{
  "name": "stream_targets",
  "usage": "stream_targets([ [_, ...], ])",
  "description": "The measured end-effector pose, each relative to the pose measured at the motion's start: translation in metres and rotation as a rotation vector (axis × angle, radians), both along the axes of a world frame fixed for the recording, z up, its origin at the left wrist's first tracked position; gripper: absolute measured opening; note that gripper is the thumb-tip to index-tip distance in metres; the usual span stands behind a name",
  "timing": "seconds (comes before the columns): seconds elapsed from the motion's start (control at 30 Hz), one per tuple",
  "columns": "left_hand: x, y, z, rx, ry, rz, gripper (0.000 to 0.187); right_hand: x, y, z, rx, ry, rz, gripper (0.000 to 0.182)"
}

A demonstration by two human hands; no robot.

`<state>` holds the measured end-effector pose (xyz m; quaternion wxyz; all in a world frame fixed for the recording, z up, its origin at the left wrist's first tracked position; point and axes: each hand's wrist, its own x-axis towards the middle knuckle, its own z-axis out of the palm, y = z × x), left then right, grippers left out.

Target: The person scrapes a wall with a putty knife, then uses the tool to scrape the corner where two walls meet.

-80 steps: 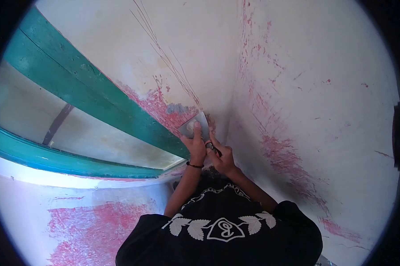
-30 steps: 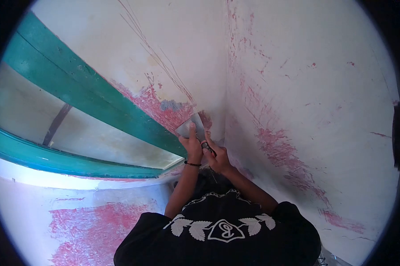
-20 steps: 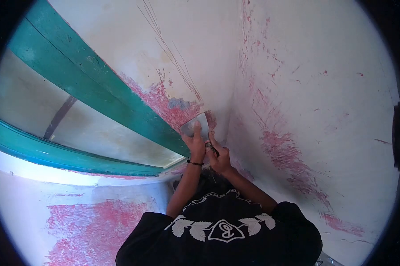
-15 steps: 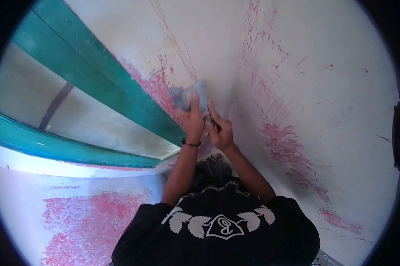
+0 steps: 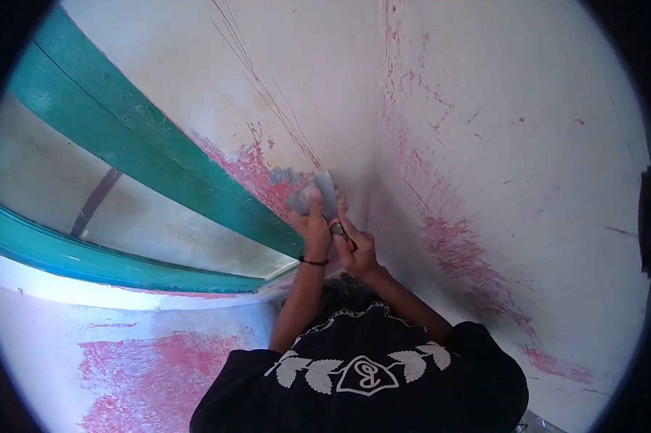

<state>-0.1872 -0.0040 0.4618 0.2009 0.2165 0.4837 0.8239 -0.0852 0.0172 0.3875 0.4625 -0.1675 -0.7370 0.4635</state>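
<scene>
A scraper with a broad grey metal blade (image 5: 327, 189) is at the wall near the corner, its blade edge facing up the wall. My right hand (image 5: 361, 256) is closed round its red and black handle (image 5: 340, 229). My left hand (image 5: 314, 232), with a dark bracelet at the wrist, grips the blade from below, thumb lying flat on its face. Just left of the blade are a grey patch (image 5: 285, 175) and bared pinkish-red wall (image 5: 257, 172). Thin scratch lines (image 5: 282, 112) run down to the blade. Whether the edge touches the wall cannot be told.
A green frame (image 5: 174, 155) with a pale panel (image 5: 152, 206) slants along the left. The right wall (image 5: 527, 173) meets the scraped wall at a corner and carries scraped red streaks (image 5: 459, 249). More red patches (image 5: 159, 368) show at lower left.
The view has tilted, so the wall sits lower in the picture. Both hands and the scraper have moved slightly down relative to the wall, uncovering more of the grey patch. The grip looks unchanged.
</scene>
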Motion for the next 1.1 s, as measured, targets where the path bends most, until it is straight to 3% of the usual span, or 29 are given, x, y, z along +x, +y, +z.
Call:
stream_targets([
  [0.13,-0.001,-0.001,0.000,-0.069,-0.053,-0.025,0.030,0.002,0.005,0.003,0.036,-0.051,-0.021,0.054],
  [0.2,0.007,0.002,-0.023,-0.059,-0.023,0.128,0.032,0.009,-0.003,-0.009,0.028,-0.034,-0.030,0.054],
  [0.27,0.006,0.008,-0.023,-0.015,-0.046,0.133,0.033,0.006,0.002,-0.009,0.044,-0.010,-0.038,0.054],
  [0.33,0.002,0.003,-0.002,0.044,-0.119,-0.008,0.034,0.003,0.002,0.006,0.071,0.018,-0.041,0.053],
  [0.53,0.002,-0.001,0.029,-0.017,-0.074,-0.002,0.031,0.004,0.005,0.038,0.058,0.019,-0.011,0.049],
  [0.63,0.009,0.004,0.004,-0.011,0.021,0.157,0.030,0.014,0.004,0.022,0.031,-0.064,0.015,0.050],
  [0.73,0.005,0.006,0.023,0.023,-0.025,0.125,0.029,0.011,0.010,0.058,0.032,0.009,0.058,0.055],
  [0.83,-0.011,0.004,0.044,0.118,-0.026,-0.045,0.028,0.007,0.019,0.074,0.081,-0.048,0.099,0.056],
  [0.93,-0.001,0.001,0.037,0.117,-0.079,-0.010,0.030,0.013,0.013,0.072,0.090,-0.053,0.060,0.053],
  [1.03,0.005,0.000,-0.011,-0.064,-0.164,0.039,0.033,0.010,0.001,0.017,0.083,0.080,-0.021,0.055],
  [1.1,0.005,0.000,-0.015,-0.021,-0.126,-0.009,0.033,0.020,-0.002,0.013,-0.009,-0.046,0.040,0.055],
])
